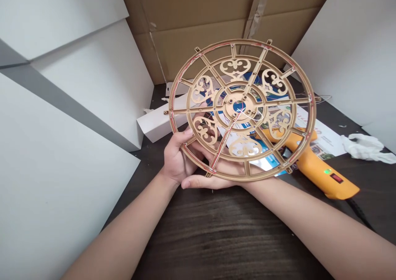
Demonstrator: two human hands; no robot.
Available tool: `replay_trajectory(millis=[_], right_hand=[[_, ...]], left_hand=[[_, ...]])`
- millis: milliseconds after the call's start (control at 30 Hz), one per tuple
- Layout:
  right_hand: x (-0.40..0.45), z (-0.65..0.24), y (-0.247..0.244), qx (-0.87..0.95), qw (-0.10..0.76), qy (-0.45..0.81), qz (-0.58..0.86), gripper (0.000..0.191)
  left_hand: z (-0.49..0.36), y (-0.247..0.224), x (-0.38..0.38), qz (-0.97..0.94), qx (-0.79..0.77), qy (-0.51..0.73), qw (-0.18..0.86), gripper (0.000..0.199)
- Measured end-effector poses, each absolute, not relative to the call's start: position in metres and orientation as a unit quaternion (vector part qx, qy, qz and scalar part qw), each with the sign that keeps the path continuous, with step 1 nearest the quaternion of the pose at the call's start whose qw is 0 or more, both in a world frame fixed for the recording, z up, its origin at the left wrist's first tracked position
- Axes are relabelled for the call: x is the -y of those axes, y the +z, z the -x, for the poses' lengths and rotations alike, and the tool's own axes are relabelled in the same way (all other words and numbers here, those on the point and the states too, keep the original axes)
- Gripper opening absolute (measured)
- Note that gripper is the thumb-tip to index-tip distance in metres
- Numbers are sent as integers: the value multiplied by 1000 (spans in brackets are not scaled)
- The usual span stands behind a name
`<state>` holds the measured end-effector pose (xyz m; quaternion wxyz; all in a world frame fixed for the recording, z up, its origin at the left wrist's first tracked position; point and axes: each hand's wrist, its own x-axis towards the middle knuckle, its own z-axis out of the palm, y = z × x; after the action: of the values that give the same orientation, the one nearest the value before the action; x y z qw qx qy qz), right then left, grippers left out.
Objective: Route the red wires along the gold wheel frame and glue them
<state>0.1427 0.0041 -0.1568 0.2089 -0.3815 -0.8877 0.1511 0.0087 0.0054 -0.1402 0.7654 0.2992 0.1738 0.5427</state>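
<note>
A round gold-coloured openwork frame (240, 106) with spokes and scroll ornaments is held up, tilted, above the table. Red and white wires run along its rim and one spoke to the hub, where a white wire end sticks out. My left hand (179, 156) grips the lower left rim, thumb on top and fingers behind. Under the lower edge, my right hand (216, 176) supports the frame with its thumb pointing left; its other fingers are partly hidden behind the openwork. An orange glue gun (321, 172) with a green light and red switch lies behind and to the right.
Printed sheets (323, 135) lie on the dark wooden table (204, 238) under the glue gun. A crumpled white tissue (368, 148) is at the right, a long white box (154, 127) at the left. White boxes (62, 127) and a cardboard wall (198, 11) enclose the space.
</note>
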Motion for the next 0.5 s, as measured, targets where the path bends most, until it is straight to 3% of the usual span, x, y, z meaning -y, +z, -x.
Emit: replay_trajectory(millis=[133,333,500], right_hand=[[-2,-144,-149,896,205,164,359,46],[1,-151,-132,905,218,171,323,97],[0,-156,-134,897,249,169,323,91]], left_hand=[[-6,-140,-6,-290,-176,539,771,46],[-5,-138,-6,-279,-189,537,773,46],[-6,-139,-6,-272,-194,534,777,47]])
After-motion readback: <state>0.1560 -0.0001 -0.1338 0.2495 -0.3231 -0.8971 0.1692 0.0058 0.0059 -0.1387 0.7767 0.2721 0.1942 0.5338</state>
